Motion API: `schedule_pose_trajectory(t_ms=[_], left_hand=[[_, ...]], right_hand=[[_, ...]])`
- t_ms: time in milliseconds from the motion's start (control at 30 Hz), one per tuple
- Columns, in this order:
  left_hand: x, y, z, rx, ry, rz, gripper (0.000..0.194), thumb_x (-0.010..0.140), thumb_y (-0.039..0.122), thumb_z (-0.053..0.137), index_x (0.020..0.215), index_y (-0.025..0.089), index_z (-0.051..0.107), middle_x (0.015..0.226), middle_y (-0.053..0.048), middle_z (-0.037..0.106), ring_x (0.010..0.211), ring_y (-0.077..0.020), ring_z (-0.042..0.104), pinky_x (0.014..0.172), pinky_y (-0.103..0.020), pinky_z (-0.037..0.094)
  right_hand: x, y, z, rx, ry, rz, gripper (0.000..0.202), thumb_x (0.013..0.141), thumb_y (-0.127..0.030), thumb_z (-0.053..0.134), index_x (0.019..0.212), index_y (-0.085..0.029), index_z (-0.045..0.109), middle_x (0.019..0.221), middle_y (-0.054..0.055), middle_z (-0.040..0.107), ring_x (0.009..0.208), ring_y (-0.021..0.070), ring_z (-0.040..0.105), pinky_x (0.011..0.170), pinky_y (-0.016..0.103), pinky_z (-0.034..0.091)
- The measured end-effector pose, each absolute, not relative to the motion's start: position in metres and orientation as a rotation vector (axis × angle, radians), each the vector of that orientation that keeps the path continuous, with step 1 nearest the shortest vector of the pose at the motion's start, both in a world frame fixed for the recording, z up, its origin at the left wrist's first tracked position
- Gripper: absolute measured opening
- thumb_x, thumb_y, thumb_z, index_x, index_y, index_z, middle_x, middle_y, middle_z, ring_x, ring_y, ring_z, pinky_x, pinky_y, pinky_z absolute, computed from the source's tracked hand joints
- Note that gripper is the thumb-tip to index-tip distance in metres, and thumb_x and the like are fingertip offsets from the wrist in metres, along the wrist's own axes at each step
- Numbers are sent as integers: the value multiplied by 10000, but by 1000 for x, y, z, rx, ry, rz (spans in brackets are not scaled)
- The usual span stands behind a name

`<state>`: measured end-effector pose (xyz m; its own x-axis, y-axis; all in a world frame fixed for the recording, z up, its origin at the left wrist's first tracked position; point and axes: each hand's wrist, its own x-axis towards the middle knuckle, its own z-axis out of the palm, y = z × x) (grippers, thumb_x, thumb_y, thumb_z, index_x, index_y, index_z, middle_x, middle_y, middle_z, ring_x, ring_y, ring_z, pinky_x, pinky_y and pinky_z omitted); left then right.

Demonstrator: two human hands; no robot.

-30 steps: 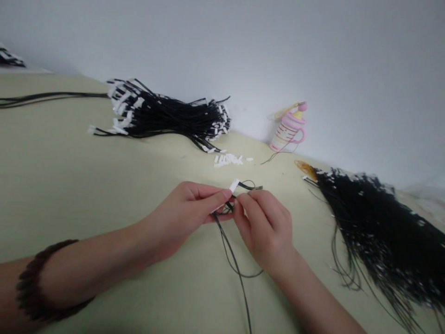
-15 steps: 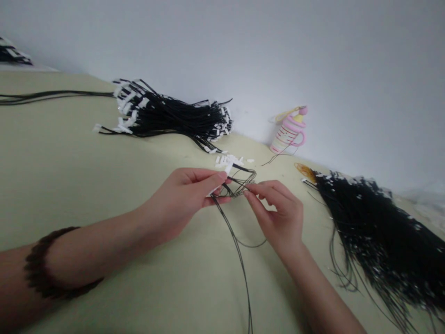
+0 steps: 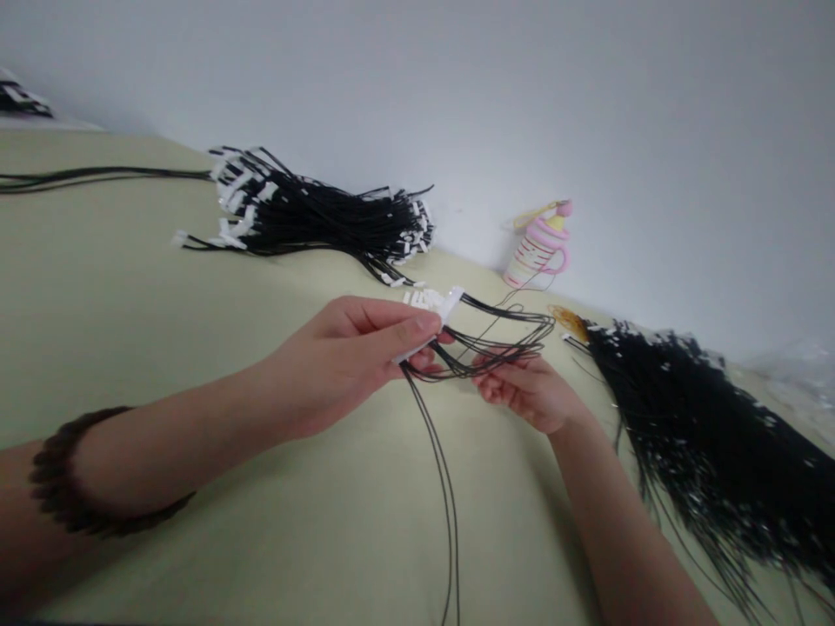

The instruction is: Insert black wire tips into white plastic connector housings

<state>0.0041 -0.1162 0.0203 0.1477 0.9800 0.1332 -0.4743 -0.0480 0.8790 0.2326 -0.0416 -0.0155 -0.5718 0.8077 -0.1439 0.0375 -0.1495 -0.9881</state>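
My left hand [image 3: 375, 352] pinches a slim white connector strip [image 3: 451, 304] between thumb and fingers, so the strip's middle is covered. Thin black wires [image 3: 505, 311] leave the strip toward the right and bend back in loops. A pair of long wires [image 3: 438, 443] hangs from its lower end down toward me. Below the loops, my right hand [image 3: 522, 389] is closed with curled fingers, the wires running across its fingertips. Just behind the strip, a small heap of white connector pieces [image 3: 424, 299] lies on the table.
A bundle of black cables with white ends [image 3: 332, 213] lies at the back left. At the right spreads a large pile of black wires [image 3: 711, 435]. A pink-and-white bottle-shaped object [image 3: 535, 252] stands against the wall [image 3: 417, 87]. The tabletop [image 3: 274, 522] is pale green.
My right hand has moved right and turned under the wires, which now stretch out in longer loops. The white strip in my left hand has shifted slightly right and shows more.
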Motion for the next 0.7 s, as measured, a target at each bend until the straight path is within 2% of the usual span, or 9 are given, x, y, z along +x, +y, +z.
schedule_pose_trajectory(t_ms=[67, 133, 267, 367, 433, 533, 600, 700], left_hand=[[5, -117, 17, 1011, 695, 1295, 92, 747, 204, 701, 686, 162, 756, 686, -39, 682, 668, -127, 621, 696, -222, 524], [4, -117, 14, 986, 674, 1232, 100, 761, 212, 695, 699, 164, 756, 686, -39, 672, 686, -138, 619, 726, -269, 550], [3, -119, 12, 931, 577, 1101, 136, 807, 213, 664, 719, 155, 749, 617, -12, 602, 623, -121, 569, 754, -421, 596], [4, -118, 12, 949, 610, 1145, 143, 819, 210, 657, 734, 143, 750, 634, -18, 599, 632, -113, 570, 710, -366, 613], [4, -115, 12, 942, 678, 1252, 132, 816, 213, 664, 746, 141, 751, 680, -31, 627, 658, -112, 581, 733, -355, 612], [5, -111, 11, 888, 790, 1429, 121, 800, 201, 677, 718, 140, 741, 710, -27, 635, 664, -100, 576, 775, -368, 606], [4, -110, 11, 856, 838, 1492, 128, 793, 199, 679, 697, 134, 735, 710, -25, 630, 674, -101, 580, 784, -362, 603], [3, -110, 11, 834, 874, 1519, 137, 779, 211, 691, 683, 121, 727, 703, -28, 629, 696, -110, 586, 794, -353, 598]], right_hand=[[231, -38, -19, -929, -1428, 1683, 265, 678, -359, 776, 897, -232, 698, 823, -17, 715, 694, 78, 650, 654, 174, 524], [228, -37, -21, -921, -1361, 1634, 271, 649, -326, 785, 893, -241, 701, 874, -21, 721, 770, 91, 661, 725, 194, 531], [218, -42, -21, -976, -1349, 1611, 285, 619, -282, 765, 882, -191, 708, 873, 46, 728, 818, 170, 679, 744, 281, 538], [214, -43, -24, -1064, -1374, 1522, 332, 619, -255, 736, 924, -134, 688, 885, 113, 714, 811, 234, 679, 688, 344, 535], [214, -41, -28, -1127, -1350, 1322, 314, 629, -215, 705, 925, -131, 643, 818, 82, 683, 725, 198, 653, 596, 294, 496], [211, -42, -32, -1119, -1268, 873, 235, 709, -219, 642, 913, -197, 528, 728, -41, 551, 600, 94, 521, 521, 201, 374], [205, -50, -31, -1047, -1292, 657, 166, 762, -233, 624, 854, -217, 486, 688, -73, 472, 564, 75, 438, 515, 194, 327], [188, -74, -21, -935, -1554, 606, 191, 766, -237, 667, 658, -188, 518, 570, -65, 455, 512, 76, 396, 500, 219, 310]])
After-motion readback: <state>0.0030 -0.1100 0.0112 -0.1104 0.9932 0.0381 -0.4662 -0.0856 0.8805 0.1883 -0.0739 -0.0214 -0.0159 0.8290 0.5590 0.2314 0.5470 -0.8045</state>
